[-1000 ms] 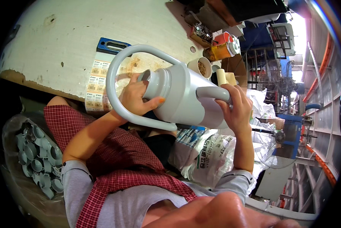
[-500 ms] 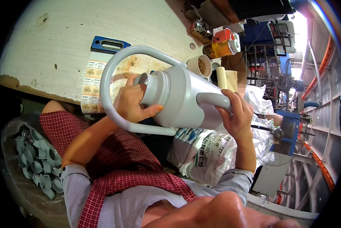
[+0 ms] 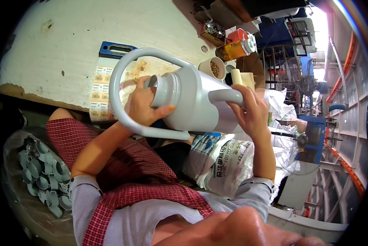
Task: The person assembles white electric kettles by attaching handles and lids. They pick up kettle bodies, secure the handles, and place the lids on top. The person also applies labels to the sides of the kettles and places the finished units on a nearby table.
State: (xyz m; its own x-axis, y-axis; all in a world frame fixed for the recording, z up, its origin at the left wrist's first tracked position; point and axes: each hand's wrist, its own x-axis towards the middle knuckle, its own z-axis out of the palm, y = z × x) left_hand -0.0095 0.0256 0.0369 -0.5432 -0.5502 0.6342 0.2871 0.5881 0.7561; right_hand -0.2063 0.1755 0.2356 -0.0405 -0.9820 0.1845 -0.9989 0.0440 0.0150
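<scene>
Fingers (image 3: 145, 107) of both hands clamp the grey jug (image 3: 200, 104), apparently lying sideways, mouth leftward.

Bare white tabletop (image 3: 69, 49) at left; cup (image 3: 213, 68), jars (image 3: 235, 48) crowding right.

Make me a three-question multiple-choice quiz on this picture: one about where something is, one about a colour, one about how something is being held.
1. Where does the bag of grey caps lie?
A. at the person's lower left
B. on the white table
C. beside the fan

2. What colour is the big jug?
A. pale grey
B. orange
C. blue

3. How is the jug held?
A. upright on the table
B. on its side in both hands
C. hanging from one finger

Answers:
1. A, the caps sit low on the left, below the white table.
2. A, body and looped handle are pale grey.
3. B, the left hand grips the neck and the right hand the side spout.
</scene>
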